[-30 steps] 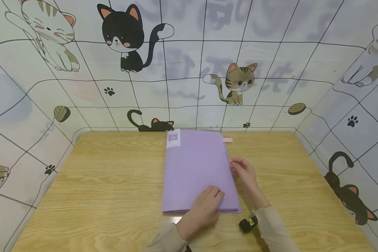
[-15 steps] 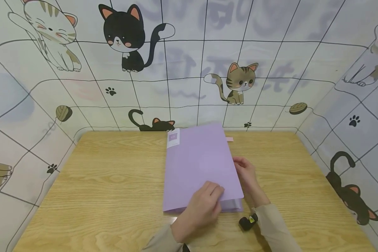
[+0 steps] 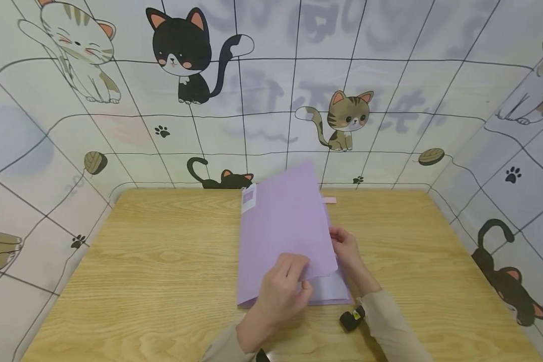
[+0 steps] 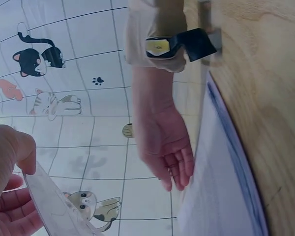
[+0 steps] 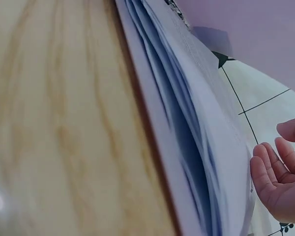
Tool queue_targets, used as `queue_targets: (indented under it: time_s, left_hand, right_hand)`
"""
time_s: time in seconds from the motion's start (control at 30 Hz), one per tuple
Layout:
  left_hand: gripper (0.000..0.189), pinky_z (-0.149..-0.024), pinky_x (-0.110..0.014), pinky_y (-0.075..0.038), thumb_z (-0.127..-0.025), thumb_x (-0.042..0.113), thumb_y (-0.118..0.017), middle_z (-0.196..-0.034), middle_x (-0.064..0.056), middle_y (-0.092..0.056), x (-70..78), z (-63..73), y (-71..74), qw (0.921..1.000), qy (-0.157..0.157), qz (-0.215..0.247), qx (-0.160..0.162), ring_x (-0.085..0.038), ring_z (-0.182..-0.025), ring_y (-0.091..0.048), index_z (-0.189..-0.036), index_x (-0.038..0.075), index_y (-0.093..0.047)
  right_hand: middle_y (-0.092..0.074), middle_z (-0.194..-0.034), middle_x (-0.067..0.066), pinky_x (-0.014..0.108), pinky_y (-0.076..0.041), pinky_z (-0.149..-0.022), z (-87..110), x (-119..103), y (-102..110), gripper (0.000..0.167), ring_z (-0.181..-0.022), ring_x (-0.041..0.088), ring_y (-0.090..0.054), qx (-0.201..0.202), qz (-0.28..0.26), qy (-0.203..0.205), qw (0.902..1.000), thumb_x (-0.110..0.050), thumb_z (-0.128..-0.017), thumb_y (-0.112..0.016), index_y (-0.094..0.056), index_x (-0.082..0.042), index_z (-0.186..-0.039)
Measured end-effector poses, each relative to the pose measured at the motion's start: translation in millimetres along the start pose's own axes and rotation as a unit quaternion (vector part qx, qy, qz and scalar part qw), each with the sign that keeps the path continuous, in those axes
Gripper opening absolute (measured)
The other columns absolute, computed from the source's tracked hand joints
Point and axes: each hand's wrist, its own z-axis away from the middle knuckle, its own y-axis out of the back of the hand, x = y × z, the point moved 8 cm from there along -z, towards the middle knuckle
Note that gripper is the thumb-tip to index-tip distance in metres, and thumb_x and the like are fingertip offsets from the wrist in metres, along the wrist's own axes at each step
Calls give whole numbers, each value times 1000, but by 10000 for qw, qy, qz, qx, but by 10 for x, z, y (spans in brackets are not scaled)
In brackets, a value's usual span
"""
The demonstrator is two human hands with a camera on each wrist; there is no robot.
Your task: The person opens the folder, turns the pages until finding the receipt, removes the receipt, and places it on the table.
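Observation:
A purple clear-pocket file folder (image 3: 285, 226) lies on the table, its front cover half lifted at the right side. My left hand (image 3: 282, 286) pinches the cover's lower edge between thumb and fingers; in the left wrist view a translucent sheet edge (image 4: 49, 201) shows in that grip. Beneath the cover, the whitish inner pages (image 3: 328, 289) are visible. My right hand (image 3: 348, 251) is at the folder's right edge, fingertips close beside the pages and partly behind the cover. Its fingers are loosely bent around nothing in the right wrist view.
The wooden table (image 3: 172, 241) has a cat-patterned cloth wall (image 3: 271, 100) at the back and sides. A pink tab (image 3: 329, 200) sticks out at the folder's upper right. A white label (image 3: 249, 198) is at its upper left. A black wrist device (image 3: 350, 319) sits beside the right sleeve.
The folder's cover has risen from lying flat and swung upward to the left with my left hand, exposing the pages. My right hand has stayed near the right edge.

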Motion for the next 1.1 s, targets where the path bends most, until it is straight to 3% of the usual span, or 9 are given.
queue_targets:
  time_s: [0.23, 0.43, 0.8, 0.97, 1.1]
  left_hand:
    - [38, -66, -17, -52, -57, 0, -56, -87, -8, -58, -77, -44, 207, 9988, 296, 79, 372, -17, -74, -57, -95, -2, -59]
    - [39, -66, -19, -52, -58, -2, -54, -87, -10, -59, -182, -60, 445, 9955, 654, 294, 628, -20, -74, -60, -96, -4, -58]
    - [38, -61, -24, -54, -60, -9, -51, -88, -12, -60, -480, 18, 884, 9828, 1395, 753, 946, -23, -76, -61, -98, -6, -56]
    - [35, -60, -23, -54, -66, -7, -50, -88, -14, -61, -646, 78, 1107, 9780, 1689, 649, 1039, -22, -76, -61, -100, -8, -56]
    - [35, -61, -18, -53, -67, -5, -51, -88, -16, -62, -798, 168, 1286, 9713, 2053, 378, 1139, -23, -76, -60, -101, -11, -55]
  right_hand:
    - [-62, -103, 15, 16, -47, -74, 23, -45, -53, 28, -85, 7, -57, -55, 85, 56, 9999, 0, -86, -59, -56, 9, -112]
    - [-61, -106, 20, 14, -47, -73, 12, -45, -75, 27, -85, 8, -56, -24, 108, -46, 9999, 2, -87, -58, -56, 10, -113]
    - [-61, -109, 18, 20, -46, -82, -6, 1, -113, 27, -97, 20, -57, -126, 521, -214, 9983, -2, -88, -58, -56, 7, -114]
    - [-60, -111, 20, 27, -47, -87, -9, 8, -125, 28, -101, 26, -57, -177, 593, -301, 9976, -2, -88, -58, -55, 6, -115]
    - [-60, -112, 20, 25, -47, -86, -18, 16, -130, 29, -101, 25, -57, -197, 643, -331, 9972, -3, -88, -58, -55, 6, -116]
